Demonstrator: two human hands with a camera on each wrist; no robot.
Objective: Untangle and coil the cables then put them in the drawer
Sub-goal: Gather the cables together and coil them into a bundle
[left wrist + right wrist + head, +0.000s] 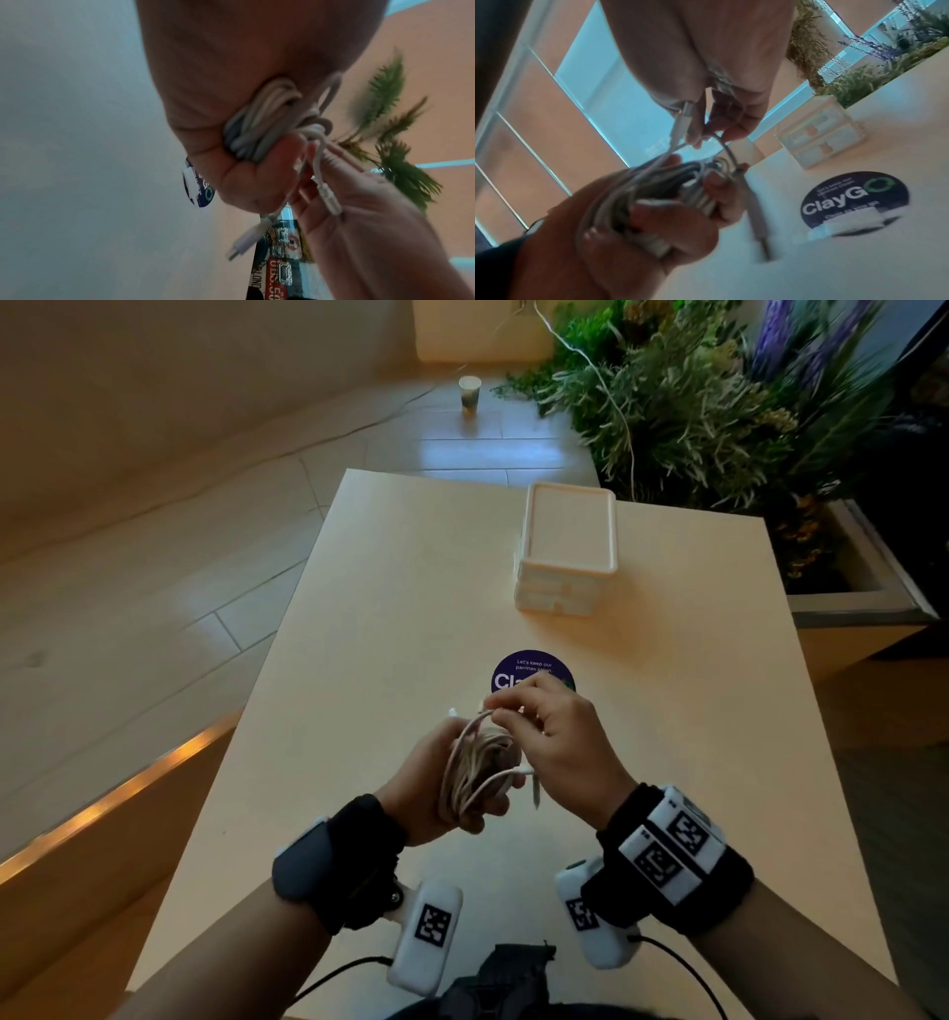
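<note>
The left hand [436, 788] is curled round the bundle of white cables [475, 770], holding the finished loops together above the surface [359, 608], on the near side of the round ClayGo sticker [854, 203], so they cannot spring apart. Just right of the bundle, the right hand [554, 737] pinches a loose cable end by its plug [680, 123], seemingly to free or tuck it. Beyond the sticker stands the small drawer unit [567, 546], both drawers closed; the cables are not yet stowed.
</note>
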